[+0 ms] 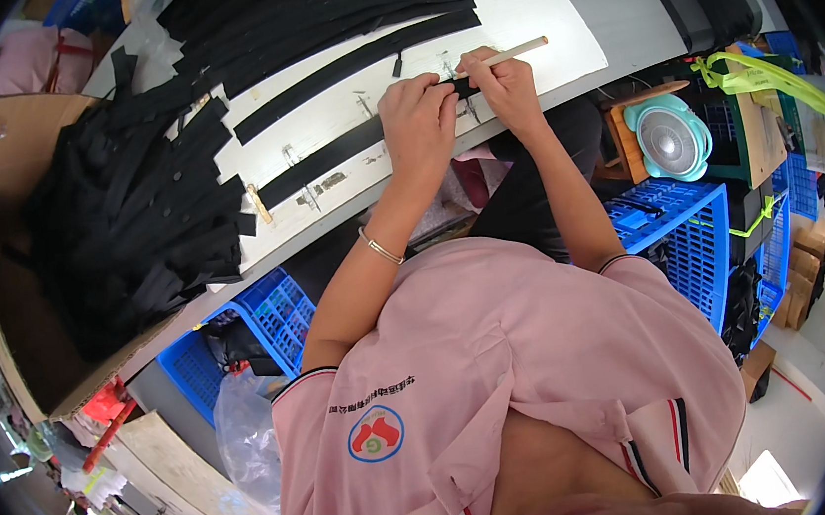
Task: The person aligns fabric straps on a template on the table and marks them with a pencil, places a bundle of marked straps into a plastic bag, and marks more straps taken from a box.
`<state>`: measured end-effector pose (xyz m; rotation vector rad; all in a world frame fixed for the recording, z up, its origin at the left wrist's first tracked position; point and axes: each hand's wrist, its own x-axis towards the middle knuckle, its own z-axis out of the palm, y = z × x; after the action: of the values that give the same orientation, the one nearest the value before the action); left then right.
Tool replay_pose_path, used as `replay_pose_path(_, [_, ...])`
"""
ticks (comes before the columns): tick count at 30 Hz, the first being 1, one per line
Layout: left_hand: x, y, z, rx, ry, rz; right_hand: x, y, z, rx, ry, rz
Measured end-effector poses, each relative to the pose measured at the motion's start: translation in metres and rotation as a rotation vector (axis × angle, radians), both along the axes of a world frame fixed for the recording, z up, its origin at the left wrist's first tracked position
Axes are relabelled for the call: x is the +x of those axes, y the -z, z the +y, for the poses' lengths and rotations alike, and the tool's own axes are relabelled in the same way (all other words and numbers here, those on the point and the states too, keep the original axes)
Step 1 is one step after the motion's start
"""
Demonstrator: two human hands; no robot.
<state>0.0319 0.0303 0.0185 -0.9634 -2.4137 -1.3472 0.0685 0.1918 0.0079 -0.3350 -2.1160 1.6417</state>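
My left hand presses down on a long black fabric strip that lies on the white table. My right hand holds a thin pale wooden stick like a pencil, its tip at the strip's end between my two hands. The strip runs from my hands down to the left. A thin bracelet circles my left wrist.
Several more black strips lie stacked at the table's far side. A cardboard box at left holds a heap of black pieces. Blue plastic crates stand under and beside the table, and a small teal fan sits at right.
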Motion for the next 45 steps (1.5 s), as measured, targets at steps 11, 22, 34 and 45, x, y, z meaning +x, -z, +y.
replay_pose_path(11, [0.0,0.008,0.007,-0.008,-0.02,0.033,0.006,0.001,0.002,0.047,-0.013,0.011])
replay_pose_path(22, [-0.002,0.011,0.0,-0.014,-0.009,0.025,0.004,0.003,0.004,0.167,-0.087,-0.014])
replay_pose_path(34, [-0.011,0.005,-0.024,-0.278,0.024,-0.029,0.014,-0.004,0.004,-0.127,0.099,0.048])
replay_pose_path(45, [-0.06,0.001,-0.073,-0.216,-0.001,-0.025,0.01,-0.002,0.003,-0.112,0.116,0.0])
